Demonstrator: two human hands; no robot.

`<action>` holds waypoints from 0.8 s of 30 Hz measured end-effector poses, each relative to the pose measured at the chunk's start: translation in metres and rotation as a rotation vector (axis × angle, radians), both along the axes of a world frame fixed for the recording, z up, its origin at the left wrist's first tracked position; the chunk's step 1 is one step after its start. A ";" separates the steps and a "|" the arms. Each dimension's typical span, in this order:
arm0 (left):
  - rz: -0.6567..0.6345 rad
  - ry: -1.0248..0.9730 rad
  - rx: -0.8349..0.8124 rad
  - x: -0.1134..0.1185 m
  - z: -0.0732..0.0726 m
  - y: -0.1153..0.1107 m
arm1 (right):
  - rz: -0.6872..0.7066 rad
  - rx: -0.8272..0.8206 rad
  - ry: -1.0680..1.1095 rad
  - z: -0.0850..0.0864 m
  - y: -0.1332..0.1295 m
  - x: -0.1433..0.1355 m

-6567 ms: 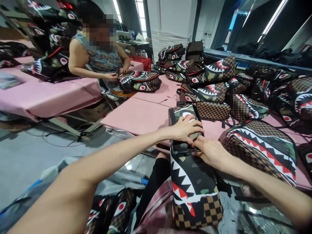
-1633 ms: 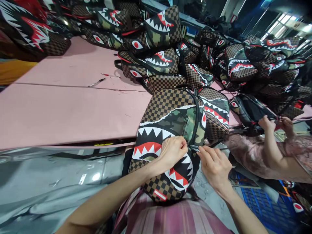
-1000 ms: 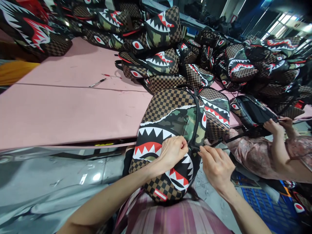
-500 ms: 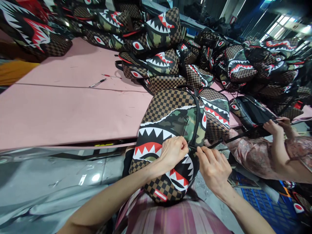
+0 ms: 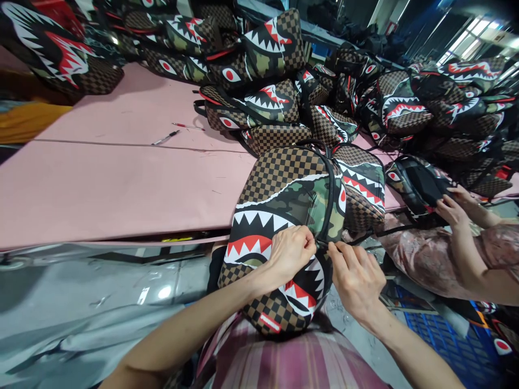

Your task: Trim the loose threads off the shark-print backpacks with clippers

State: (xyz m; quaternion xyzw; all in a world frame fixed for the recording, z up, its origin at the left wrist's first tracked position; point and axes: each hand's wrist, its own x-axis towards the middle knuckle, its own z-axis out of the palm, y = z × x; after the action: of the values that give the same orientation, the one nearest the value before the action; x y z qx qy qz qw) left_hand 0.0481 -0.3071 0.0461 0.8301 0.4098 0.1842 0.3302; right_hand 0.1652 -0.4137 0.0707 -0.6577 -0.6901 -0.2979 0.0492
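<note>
A backpack point(image 5: 284, 189) with brown-black check, camouflage and a shark-mouth print leans between my lap and the table's edge. My left hand point(image 5: 292, 249) is closed, its fingers pinched together at the backpack's side edge, below the black zipper band. Just to the right, my right hand point(image 5: 357, 275) also pinches at that edge, thumb and forefinger together. Between the two sets of fingertips runs a short dark stretch of the edge; its detail is too small to make out. A small red label point(image 5: 270, 322) shows near the backpack's lower end.
The pink table point(image 5: 121, 189) carries two pens point(image 5: 166, 137) and stacked shark-print backpacks point(image 5: 259, 65). Another backpack point(image 5: 363, 178) lies right behind mine. At right, a co-worker's hands point(image 5: 454, 210) handle a black-backed backpack point(image 5: 421, 183). A blue crate point(image 5: 433, 329) sits below.
My hands stay pinched at the same spot on the backpack. The view has shifted slightly. The co-worker's hands have moved a little on their backpack.
</note>
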 end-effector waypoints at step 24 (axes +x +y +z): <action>0.026 -0.058 -0.044 -0.051 0.024 0.020 | -0.097 0.138 1.620 -0.061 0.071 0.047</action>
State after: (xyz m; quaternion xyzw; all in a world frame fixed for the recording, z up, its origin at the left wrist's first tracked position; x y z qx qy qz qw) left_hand -0.0031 -0.2876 0.0704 0.8115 0.4149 0.2035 0.3576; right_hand 0.2125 -0.3424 0.0096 -0.6938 -0.3911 0.2265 0.5607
